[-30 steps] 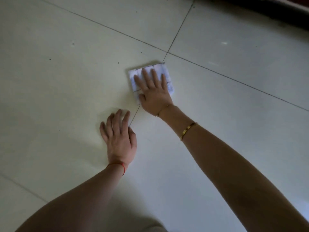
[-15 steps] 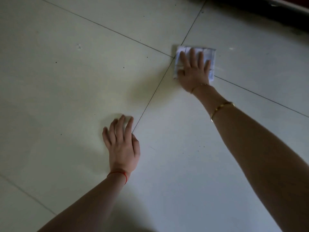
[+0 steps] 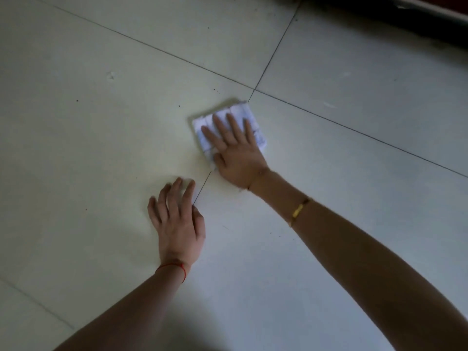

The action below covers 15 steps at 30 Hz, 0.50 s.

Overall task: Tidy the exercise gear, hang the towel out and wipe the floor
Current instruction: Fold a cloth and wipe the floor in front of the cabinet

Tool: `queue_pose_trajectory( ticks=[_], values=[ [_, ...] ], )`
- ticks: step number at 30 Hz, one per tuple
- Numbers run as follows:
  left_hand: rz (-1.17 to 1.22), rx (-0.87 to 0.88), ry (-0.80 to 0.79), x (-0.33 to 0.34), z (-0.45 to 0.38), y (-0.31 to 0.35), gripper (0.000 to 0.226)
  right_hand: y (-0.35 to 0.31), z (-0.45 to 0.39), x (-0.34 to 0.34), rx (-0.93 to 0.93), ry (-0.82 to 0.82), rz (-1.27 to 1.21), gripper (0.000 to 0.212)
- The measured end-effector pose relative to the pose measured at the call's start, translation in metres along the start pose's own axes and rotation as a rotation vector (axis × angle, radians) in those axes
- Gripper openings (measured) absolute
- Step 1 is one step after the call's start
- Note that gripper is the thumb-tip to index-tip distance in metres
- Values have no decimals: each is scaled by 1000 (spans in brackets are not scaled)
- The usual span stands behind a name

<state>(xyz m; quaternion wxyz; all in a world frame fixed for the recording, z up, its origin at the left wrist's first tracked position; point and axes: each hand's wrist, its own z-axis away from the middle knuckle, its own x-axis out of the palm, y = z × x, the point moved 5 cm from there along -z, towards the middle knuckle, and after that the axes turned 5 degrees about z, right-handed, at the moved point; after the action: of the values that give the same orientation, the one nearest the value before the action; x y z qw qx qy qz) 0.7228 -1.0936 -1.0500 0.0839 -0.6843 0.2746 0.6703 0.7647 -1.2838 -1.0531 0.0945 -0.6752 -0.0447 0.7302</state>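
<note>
Right hand (image 3: 236, 150) lies flat on the folded cloth (image 3: 247, 115), fingers straight, pointing to 11 o'clock. The cloth lies on the floor (image 3: 329, 249), just at 7 o'clock of the four-tile grout crossing (image 3: 254, 89), over the grout line that runs from the crossing toward 7 o'clock. Left hand (image 3: 178, 224) is flat on the floor at 7 o'clock of the cloth, near but apart, just left of that same grout line. Bracelet (image 3: 300, 210) on the right forearm, at 4 o'clock of the right hand. Wrist string (image 3: 174, 268) at 6 o'clock of the left hand.
</note>
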Motion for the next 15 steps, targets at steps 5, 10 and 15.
queue_pose_trajectory(
  ticks=[5, 10, 15],
  values=[
    [16, -12, -4, 2, 1, -1, 54, 38, 44, 2, 69, 61, 11, 59],
    [32, -13, 0, 3, 2, -1, 54, 115, 74, -15, 511, 92, -72, 68],
    [38, -10, 9, 3, 3, -1, 54, 87, 97, -10, 573, 94, -83, 65]
  ],
)
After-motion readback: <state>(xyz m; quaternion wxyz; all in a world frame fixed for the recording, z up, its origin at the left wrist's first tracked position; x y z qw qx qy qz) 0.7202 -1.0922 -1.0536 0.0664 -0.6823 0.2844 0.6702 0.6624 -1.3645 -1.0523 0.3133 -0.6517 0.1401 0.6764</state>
